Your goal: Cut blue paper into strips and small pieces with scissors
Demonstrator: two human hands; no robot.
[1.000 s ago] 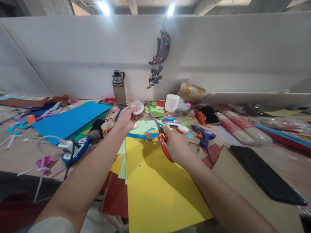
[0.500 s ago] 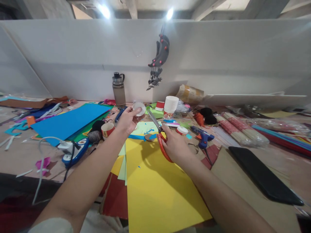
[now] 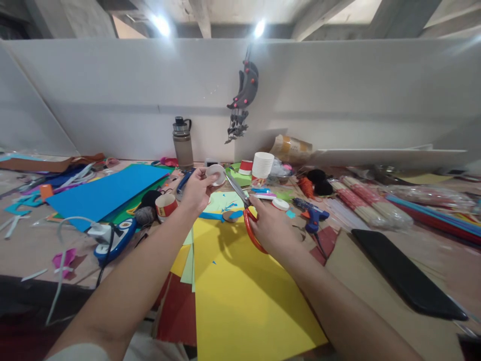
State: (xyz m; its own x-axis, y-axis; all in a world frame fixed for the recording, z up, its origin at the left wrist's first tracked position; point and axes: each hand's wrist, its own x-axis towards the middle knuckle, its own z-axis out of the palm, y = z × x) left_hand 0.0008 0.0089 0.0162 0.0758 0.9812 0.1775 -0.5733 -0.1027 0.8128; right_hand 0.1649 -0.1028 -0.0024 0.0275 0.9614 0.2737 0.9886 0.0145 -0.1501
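Note:
My left hand [image 3: 197, 193] pinches a small white round piece [image 3: 215, 173] that looks like the cut-off base of a paper cup. In my right hand [image 3: 276, 225] are scissors [image 3: 236, 187] with red-orange handles, their blade tips close to the edge of the white piece. Whether the tips touch it, I cannot tell. Both hands are above a large yellow sheet [image 3: 255, 306]. Beyond it, blue paper scraps [image 3: 231, 206] lie on pale green paper [image 3: 218, 200].
Stacked white paper cups [image 3: 263, 164] and a grey bottle [image 3: 183, 145] stand at the back. A blue glue gun [image 3: 314, 215] and a black phone-like slab [image 3: 406, 273] lie right. Left are blue card [image 3: 108, 193], a paper cup [image 3: 166, 206] and a power strip [image 3: 122, 240].
The view has tilted up slightly, so the table sits a little lower. The white piece has turned a little in my left hand; the scissors stay beside it.

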